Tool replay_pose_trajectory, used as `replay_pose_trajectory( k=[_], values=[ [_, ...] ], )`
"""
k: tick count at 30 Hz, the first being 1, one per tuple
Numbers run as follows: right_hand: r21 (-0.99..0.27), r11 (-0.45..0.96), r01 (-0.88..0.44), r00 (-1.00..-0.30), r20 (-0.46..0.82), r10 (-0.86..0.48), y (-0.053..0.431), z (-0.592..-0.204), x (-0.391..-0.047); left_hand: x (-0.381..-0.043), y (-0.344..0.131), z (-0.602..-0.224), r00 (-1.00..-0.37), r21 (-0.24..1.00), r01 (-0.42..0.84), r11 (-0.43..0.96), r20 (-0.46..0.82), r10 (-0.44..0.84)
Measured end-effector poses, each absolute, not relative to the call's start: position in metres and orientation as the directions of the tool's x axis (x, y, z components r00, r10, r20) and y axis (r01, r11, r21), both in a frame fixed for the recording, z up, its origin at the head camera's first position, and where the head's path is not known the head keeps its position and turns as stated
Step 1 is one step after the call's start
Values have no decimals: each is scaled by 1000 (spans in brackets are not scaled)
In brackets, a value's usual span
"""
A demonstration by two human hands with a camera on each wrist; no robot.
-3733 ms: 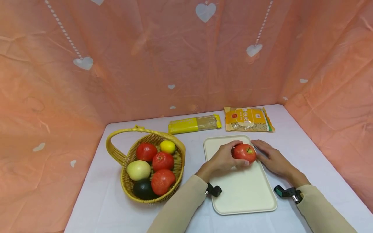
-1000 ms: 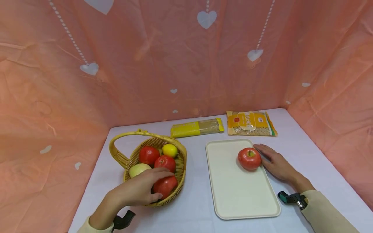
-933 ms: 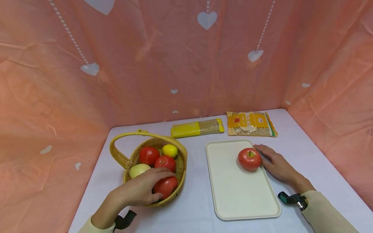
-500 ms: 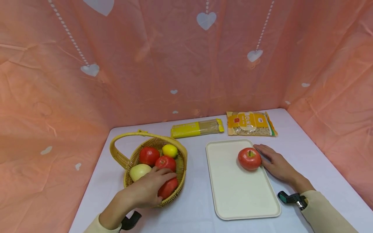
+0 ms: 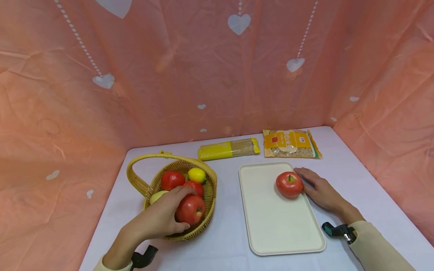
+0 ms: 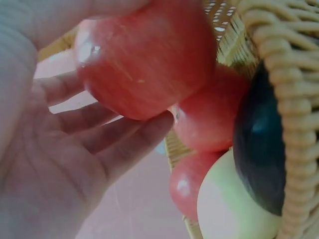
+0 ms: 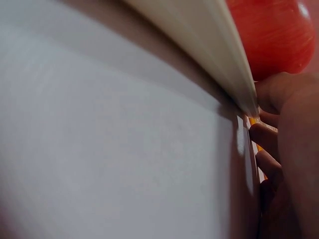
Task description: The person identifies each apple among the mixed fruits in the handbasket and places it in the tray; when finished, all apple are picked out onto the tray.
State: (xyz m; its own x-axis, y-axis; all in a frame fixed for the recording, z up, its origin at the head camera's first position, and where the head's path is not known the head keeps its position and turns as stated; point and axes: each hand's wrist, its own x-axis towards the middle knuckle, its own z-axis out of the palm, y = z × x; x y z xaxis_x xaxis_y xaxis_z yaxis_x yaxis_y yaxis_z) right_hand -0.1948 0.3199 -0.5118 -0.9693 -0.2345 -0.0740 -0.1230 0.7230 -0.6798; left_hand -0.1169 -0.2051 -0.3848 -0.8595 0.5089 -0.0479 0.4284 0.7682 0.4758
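My left hand (image 5: pixel 162 216) grips a red apple (image 5: pixel 191 210) at the near side of the yellow wicker basket (image 5: pixel 213 180). In the left wrist view, the thumb and fingers lie round that apple (image 6: pixel 149 59), above the other fruit. A second red apple (image 5: pixel 289 184) sits on the cream tray (image 5: pixel 271 226), near its far right corner. My right hand (image 5: pixel 320 192) rests along the tray's right edge with fingers extended, the thumb close to this apple. Whether the thumb touches it I cannot tell.
Also in the basket are two red round fruits (image 5: pixel 172 180), a lemon (image 5: pixel 196 175), a pale yellow-green fruit (image 5: pixel 157 196) and a dark, smooth oval one (image 6: pixel 259 144). Behind the tray lie a yellow noodle packet (image 5: pixel 230 148) and an orange grain bag (image 5: pixel 291 143).
Earlier, my left hand left the apple on the tray and went to the basket. Over the last half second it has lifted and turned the basket apple slightly. My right hand stays put.
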Motion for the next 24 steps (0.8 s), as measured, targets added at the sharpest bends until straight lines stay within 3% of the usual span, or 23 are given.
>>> replay_pose_trajectory(
  k=[8,13,19,24],
  values=[
    [-681,721,-129,-970,-66,-236,319,-511,-193,-114,-215,-383,-893,592,421,687,137,429],
    [-677,724,-134,-970,-61,-237,319,-511,-193,-115,-212,-382,-858,717,475,510,250,448],
    [-677,722,-142,-969,-54,-242,319,-511,-193,-117,-199,-381,-801,833,485,265,303,516],
    [-679,719,-146,-968,-51,-244,319,-510,-193,-118,-182,-383,-785,873,450,191,284,551]
  ],
)
